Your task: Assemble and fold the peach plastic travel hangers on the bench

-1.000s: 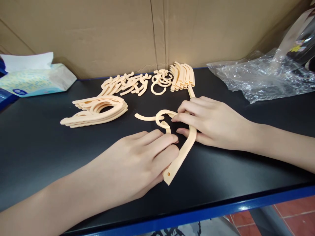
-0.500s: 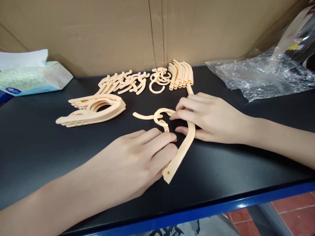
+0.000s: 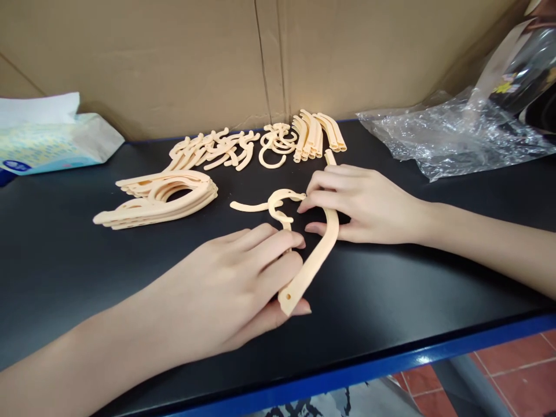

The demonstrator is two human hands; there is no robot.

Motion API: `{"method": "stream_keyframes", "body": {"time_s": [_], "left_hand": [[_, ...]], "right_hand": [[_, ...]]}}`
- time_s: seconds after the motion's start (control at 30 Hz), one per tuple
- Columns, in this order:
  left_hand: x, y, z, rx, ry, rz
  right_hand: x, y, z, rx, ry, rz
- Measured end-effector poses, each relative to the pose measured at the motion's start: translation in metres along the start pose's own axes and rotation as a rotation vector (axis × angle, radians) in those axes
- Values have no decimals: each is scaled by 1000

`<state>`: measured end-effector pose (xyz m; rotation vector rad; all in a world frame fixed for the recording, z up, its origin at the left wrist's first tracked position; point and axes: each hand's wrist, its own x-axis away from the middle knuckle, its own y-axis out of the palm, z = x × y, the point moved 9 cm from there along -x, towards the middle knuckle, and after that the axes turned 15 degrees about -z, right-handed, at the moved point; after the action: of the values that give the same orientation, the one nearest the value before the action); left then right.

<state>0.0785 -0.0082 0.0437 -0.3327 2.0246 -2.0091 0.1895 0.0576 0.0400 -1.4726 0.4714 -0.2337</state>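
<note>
A cream plastic hanger arm (image 3: pixel 320 248), curved with a small hole at its near end, lies slantwise between my hands. My left hand (image 3: pixel 243 278) is closed on its near end, the thumb underneath and poking out to the right. Around its upper part my right hand (image 3: pixel 360 202) is closed, the thumb passing behind it and the fingertips by a hook. That hanger hook (image 3: pixel 277 200) curves between the hands; its stem runs down by my left fingers. Just left of the hook a thin curved cream piece (image 3: pixel 248 207) rests on the table. My left palm side is hidden.
At the back of the black table (image 3: pixel 174 313) lie several curved cream pieces (image 3: pixel 208 147), loose hooks (image 3: pixel 273 163) and tube-like arms (image 3: pixel 309 139). Stacked hanger bodies (image 3: pixel 160 200) sit on the left, near a tissue pack (image 3: pixel 56 142). Clear plastic wrap (image 3: pixel 434 136) lies at right, cardboard (image 3: pixel 174 58) behind.
My left thumb now shows beyond the near end of the hanger arm. The tube-like arms at the back have spread apart, with a gap between them. The view has shifted slightly.
</note>
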Motion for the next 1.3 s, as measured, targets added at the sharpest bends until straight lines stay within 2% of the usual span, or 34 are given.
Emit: {"method": "stream_keyframes", "body": {"time_s": [0.2,0.77,1.03,1.3], "left_hand": [[3,-2,2,113,10,25],[4,-8,0,98,-9,48],[7,-9,-3,119,-38,95],[4,-13,0,104,-29,96]], "right_hand": [[-1,-1,-9,-7,-5,6],[2,-6,-8,-15,6,63],[5,-15,-12,112,53,113],[4,-16,-14,109,64,101]]}}
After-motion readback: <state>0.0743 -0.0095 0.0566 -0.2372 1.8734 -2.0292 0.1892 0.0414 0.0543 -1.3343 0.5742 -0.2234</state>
